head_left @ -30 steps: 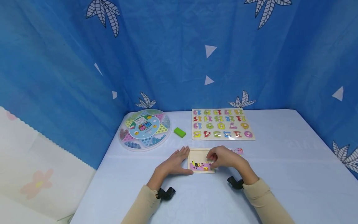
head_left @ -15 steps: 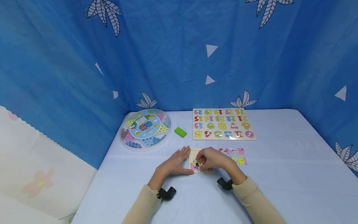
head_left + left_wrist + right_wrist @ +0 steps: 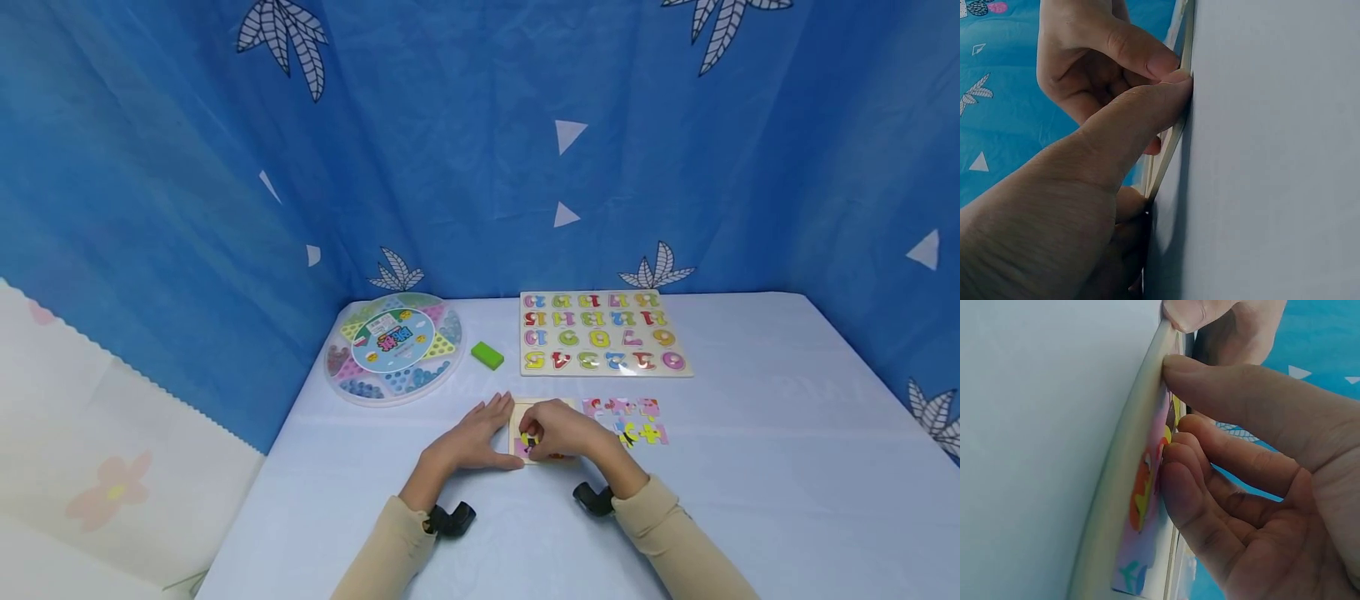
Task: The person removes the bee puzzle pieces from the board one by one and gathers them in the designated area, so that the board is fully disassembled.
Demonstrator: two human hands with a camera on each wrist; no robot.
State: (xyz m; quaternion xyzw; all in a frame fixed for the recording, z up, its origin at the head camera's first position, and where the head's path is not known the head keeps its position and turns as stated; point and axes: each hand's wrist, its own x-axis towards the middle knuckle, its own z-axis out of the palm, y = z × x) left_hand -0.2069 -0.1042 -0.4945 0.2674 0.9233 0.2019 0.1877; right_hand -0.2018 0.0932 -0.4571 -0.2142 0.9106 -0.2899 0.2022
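Note:
A small wooden puzzle tray (image 3: pixel 547 402) lies on the table with pink and yellow picture pieces along its near side. My left hand (image 3: pixel 468 437) rests at the tray's left edge, fingers spread, with the thumb at its near corner. My right hand (image 3: pixel 562 429) reaches into the tray with curled fingers. Thumb and forefinger are on either side of a bee puzzle piece (image 3: pixel 529 442) at the left. In the right wrist view the other fingertips touch the pink pieces (image 3: pixel 1141 500) beside it. That hand hides part of the tray.
Several loose puzzle pieces (image 3: pixel 637 431) lie right of the tray. Behind stand a number board (image 3: pixel 600 333), a green block (image 3: pixel 487 355) and a round Chinese checkers board (image 3: pixel 393 350). A blue curtain (image 3: pixel 480 167) borders the table's back.
My right hand has moved left across the tray to the bee piece, uncovering the loose pieces at the right. The left hand has stayed at the tray's edge.

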